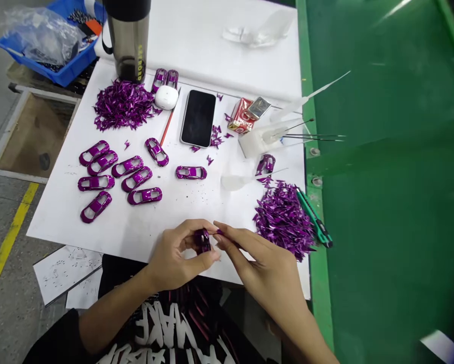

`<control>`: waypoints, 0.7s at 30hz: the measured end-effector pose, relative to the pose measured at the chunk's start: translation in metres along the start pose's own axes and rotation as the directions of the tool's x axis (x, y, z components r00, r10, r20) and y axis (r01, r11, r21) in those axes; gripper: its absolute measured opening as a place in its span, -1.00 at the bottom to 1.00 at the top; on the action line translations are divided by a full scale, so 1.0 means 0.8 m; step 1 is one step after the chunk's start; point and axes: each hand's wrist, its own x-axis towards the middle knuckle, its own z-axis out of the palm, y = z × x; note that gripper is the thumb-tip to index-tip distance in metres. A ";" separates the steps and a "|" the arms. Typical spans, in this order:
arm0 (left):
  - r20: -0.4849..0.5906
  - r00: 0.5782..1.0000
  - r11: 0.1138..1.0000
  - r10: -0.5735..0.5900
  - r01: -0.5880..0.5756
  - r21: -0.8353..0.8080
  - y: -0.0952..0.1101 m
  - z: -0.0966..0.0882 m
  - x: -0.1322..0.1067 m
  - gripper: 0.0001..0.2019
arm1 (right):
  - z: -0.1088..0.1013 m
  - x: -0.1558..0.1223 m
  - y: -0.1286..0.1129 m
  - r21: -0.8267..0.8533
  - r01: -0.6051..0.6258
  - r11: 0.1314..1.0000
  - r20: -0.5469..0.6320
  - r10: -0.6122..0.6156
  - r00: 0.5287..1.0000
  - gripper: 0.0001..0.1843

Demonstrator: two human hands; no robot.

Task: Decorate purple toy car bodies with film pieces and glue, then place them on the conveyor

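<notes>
My left hand [177, 255] grips a small glossy purple model car body [202, 241] between thumb and fingers, just above the near edge of the white paper sheet [71, 217]. My right hand [261, 265] reaches in from the right, its fingertips pinching a thin purple sliver [223, 233] against the car body. Several finished-looking purple car shells [138, 178] lie in rows on the sheet to the left. A heap of purple foil scraps [283, 220] sits just beyond my right hand, and a second heap [123, 105] lies further back.
A black phone [198, 118], white earbud case [166, 97], dark tumbler [128, 40], red-handled brush [167, 124], green utility knife [314, 218] and thin tools [310, 136] surround the work. A green bench surface [386, 202] lies right; a blue crate [48, 50] stands back left.
</notes>
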 end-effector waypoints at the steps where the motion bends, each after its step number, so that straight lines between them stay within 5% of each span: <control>1: -0.008 1.000 1.000 0.011 -0.011 0.027 -0.001 0.001 -0.001 -0.66 | -0.002 -0.003 -0.002 0.000 -0.024 1.000 -0.032 0.024 0.999 -0.67; 4: -0.074 0.997 1.000 0.014 -0.013 0.022 -0.004 0.006 -0.004 -0.61 | -0.002 -0.009 -0.013 0.026 -0.176 0.984 -0.172 0.178 0.969 -0.71; 7: -0.132 0.991 1.000 -0.002 0.003 0.006 -0.007 0.009 -0.006 -0.57 | 0.006 -0.008 -0.027 0.196 -0.265 0.944 -0.123 0.292 0.949 -0.74; 10: -0.154 0.988 0.997 -0.008 0.019 0.069 -0.007 0.011 -0.007 -0.59 | 0.019 -0.005 -0.035 0.287 -0.251 0.924 -0.039 0.274 0.961 -0.70; 21: -0.175 0.981 0.970 0.086 -0.042 0.239 -0.014 0.013 -0.011 -0.62 | 0.028 -0.008 -0.038 0.335 -0.288 0.897 -0.039 0.319 0.947 -0.68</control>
